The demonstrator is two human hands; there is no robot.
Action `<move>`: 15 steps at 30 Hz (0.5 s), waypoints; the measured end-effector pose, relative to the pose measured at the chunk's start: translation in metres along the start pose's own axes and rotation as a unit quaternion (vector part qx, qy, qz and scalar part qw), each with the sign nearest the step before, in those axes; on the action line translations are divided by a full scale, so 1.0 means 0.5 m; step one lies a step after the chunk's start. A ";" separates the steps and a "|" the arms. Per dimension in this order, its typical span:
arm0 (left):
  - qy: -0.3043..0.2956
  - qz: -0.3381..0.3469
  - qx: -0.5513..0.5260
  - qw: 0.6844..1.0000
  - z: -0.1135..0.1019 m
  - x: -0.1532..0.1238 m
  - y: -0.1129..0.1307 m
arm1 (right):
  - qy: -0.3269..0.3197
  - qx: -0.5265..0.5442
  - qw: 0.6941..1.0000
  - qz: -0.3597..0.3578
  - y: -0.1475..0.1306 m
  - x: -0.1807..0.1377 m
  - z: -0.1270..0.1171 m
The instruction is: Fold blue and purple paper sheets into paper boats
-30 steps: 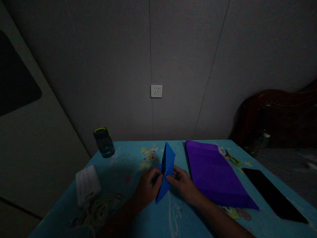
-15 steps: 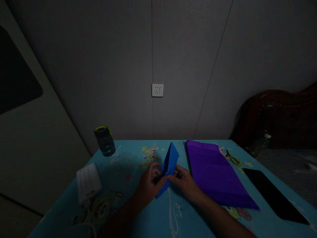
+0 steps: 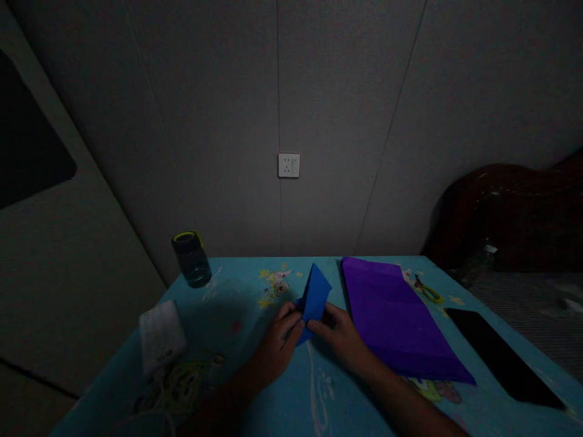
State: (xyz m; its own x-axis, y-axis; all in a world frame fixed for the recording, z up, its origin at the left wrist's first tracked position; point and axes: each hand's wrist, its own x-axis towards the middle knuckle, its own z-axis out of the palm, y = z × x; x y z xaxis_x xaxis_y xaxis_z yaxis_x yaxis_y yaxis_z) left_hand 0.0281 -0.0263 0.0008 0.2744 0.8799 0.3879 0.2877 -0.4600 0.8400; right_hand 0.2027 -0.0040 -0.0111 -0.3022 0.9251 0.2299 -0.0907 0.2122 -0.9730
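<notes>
Now both hands pinch the blue folded paper (image 3: pixel 316 294), tip pointing away.

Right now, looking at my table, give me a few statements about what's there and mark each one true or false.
1. The left hand and the right hand both pinch the blue folded paper. True.
2. The purple sheet lies to the left of the blue folded paper. False: it lies to its right.
3. The jar stands near the far left corner of the table. True.
4. The black phone rests on top of the purple sheet. False: it lies on the table, to the right of the sheet and apart from it.
5. The white pack lies to the left of the left hand. True.
</notes>
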 end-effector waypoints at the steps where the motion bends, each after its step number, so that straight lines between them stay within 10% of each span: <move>1: 0.005 -0.007 -0.006 1.000 0.001 0.001 -0.002 | -0.001 -0.002 1.000 0.001 -0.001 0.000 0.000; 15: 0.097 -0.069 -0.083 0.989 0.012 0.002 -0.026 | 0.004 0.086 0.993 0.085 -0.011 0.003 0.012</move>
State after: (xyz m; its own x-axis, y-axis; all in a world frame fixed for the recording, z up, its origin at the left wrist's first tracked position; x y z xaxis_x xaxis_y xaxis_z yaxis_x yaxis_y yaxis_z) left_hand 0.0301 -0.0204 -0.0121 0.0571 0.9465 0.3177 0.1503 -0.3227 0.9345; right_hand 0.1969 -0.0055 -0.0055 -0.3202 0.9453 0.0624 -0.1998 -0.0030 -0.9798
